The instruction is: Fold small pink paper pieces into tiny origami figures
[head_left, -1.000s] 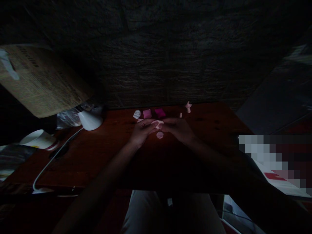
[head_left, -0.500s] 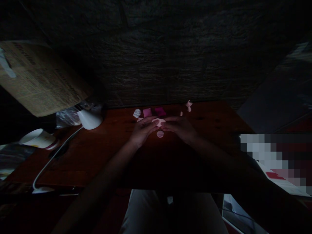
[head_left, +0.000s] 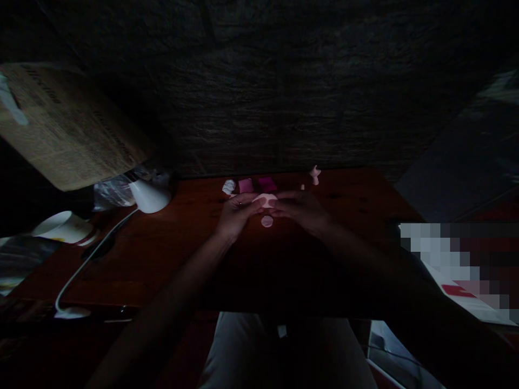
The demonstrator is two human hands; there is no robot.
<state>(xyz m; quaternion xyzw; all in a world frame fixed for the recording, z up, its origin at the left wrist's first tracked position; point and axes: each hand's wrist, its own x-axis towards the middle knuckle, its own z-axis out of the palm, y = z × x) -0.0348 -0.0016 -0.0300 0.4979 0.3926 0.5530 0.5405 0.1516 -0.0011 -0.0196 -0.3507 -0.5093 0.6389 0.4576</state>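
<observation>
pale pink lump is right btwn L hand & R hand, long way side to side, neither hand nearer, both sets of fingers pinched nearly closed on its ends, w/ a pink disc on the table just person-side of it

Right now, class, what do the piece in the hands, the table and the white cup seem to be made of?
Piece: probably soft clay or dough, matte; its pale pink surface shows no shine.
Table: likely wood, faintly glossy; dark knot-like spots mark the reddish-brown top.
Cup: perhaps paper, possibly plastic; thin rim, coloured marks; dim light hides its finish.
</observation>
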